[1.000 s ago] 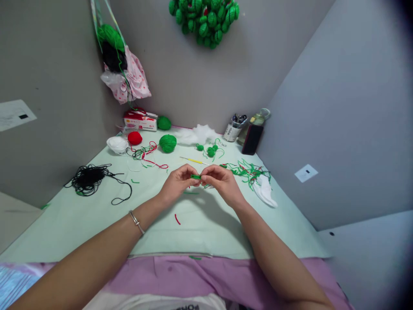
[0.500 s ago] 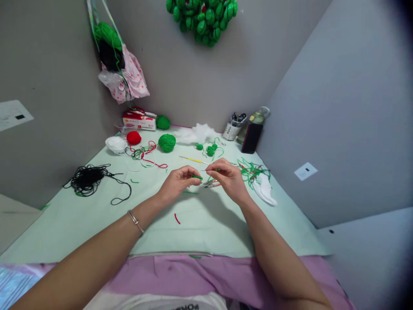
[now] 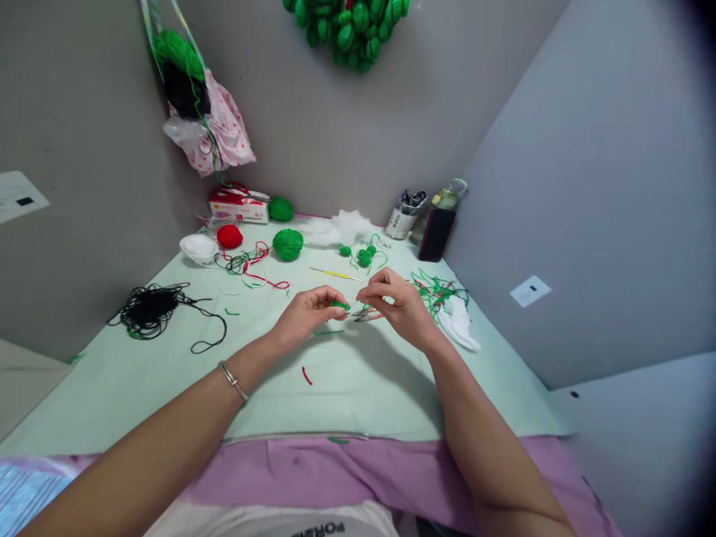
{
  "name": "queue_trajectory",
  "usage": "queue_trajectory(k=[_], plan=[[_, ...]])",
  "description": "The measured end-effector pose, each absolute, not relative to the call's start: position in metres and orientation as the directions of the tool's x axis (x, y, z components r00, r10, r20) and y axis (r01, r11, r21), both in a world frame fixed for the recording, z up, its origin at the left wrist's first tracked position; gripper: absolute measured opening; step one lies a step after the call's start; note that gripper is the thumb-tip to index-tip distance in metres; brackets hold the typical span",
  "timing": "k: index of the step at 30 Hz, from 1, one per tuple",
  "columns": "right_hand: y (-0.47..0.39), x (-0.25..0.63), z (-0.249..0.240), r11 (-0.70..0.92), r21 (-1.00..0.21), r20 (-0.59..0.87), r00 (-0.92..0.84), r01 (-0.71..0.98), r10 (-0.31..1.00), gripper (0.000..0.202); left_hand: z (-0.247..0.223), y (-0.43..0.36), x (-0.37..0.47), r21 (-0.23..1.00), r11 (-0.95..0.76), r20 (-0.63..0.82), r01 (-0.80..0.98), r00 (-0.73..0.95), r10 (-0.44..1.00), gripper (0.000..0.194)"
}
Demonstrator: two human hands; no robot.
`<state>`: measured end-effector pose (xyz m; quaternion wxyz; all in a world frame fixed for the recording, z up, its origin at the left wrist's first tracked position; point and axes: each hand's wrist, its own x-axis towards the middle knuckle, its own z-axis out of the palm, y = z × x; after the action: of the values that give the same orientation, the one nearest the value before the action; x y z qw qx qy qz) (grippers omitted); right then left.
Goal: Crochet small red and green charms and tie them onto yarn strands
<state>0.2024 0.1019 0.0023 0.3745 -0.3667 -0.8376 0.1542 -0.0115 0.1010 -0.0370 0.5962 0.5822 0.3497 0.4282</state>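
Observation:
Over the middle of the table, my left hand (image 3: 307, 316) pinches a small green crocheted piece (image 3: 340, 304) between thumb and fingers. To its right, a short gap away, my right hand (image 3: 396, 304) has thumb and fingertips pressed together; whatever they hold is too small to make out. Beneath the right hand lies a pair of small scissors (image 3: 366, 314) with red on the handles, partly covered by it. A yellow crochet hook (image 3: 335, 274) rests just beyond both hands. Short offcuts of green yarn (image 3: 329, 333) and red yarn (image 3: 307, 375) lie nearer me.
Green (image 3: 288, 245), red (image 3: 229, 237) and white (image 3: 199, 249) yarn balls sit at back left; tangled black yarn (image 3: 150, 307) lies left. White stuffing (image 3: 344, 228), a pen cup (image 3: 401, 220) and a phone (image 3: 437, 234) stand along the back. Green scraps (image 3: 433, 289) lie right.
My right hand has shifted slightly up and its fingers have turned, covering less of the scissors. My left hand keeps the green piece nearly in place. The whole view has tilted a little.

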Motion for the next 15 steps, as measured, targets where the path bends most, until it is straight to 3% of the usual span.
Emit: queue_trajectory(k=[9, 15], plan=[[0.1026, 0.2047, 0.0028, 0.696, -0.469, 0.496, -0.489, 0.545, 0.717, 0.019, -0.0366, 0.1003, -0.0123, 0.996, -0.029, 0.061, -0.081, 0.42, 0.905, 0.02], [0.1029, 0.2058, 0.0032, 0.643, -0.618, 0.412, -0.51, 0.452, 0.755, 0.015, -0.0307, 0.0981, -0.0147, 0.999, -0.027, 0.039, -0.031, 0.508, 0.86, 0.021]])
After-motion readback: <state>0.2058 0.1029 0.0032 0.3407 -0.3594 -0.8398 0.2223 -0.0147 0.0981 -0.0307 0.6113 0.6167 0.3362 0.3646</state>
